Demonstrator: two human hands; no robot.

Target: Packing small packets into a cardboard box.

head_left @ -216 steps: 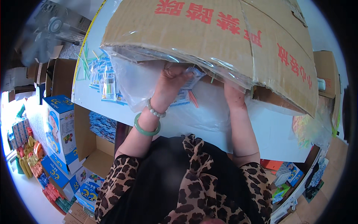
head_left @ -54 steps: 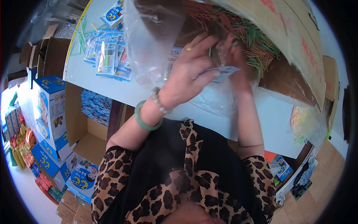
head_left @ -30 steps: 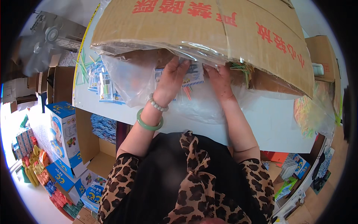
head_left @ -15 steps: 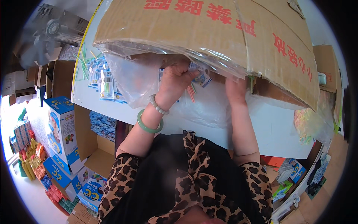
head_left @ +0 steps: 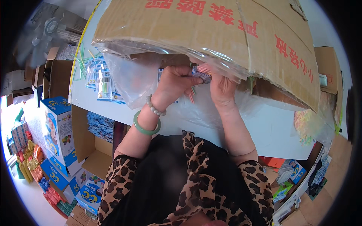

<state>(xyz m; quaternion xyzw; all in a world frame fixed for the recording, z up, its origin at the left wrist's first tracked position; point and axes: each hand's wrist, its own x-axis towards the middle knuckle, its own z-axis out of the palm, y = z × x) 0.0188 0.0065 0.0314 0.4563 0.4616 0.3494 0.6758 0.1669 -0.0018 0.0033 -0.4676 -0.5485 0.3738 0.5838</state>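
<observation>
The left hand (head_left: 174, 81) pinches a blue-and-white plastic packet (head_left: 206, 78) at its right. The right hand (head_left: 223, 89) grasps slim pink sticks (head_left: 204, 69) at its upper left, lengthwise nearly crosswise, pointing left. Beyond: a brown cardboard box (head_left: 181, 32).

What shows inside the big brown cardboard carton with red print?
At its mouth, clear plastic film spills out, and a few thin green sticks show. The upper side of the carton covers whatever lies deeper.

- Small packet (head_left: 206, 77): blue-and-white, crumpled, held at one o'clock from the view's centre.
- Pink sticks (head_left: 204, 69): bundled, slanted, at the packet's one o'clock side; contact unclear.
</observation>
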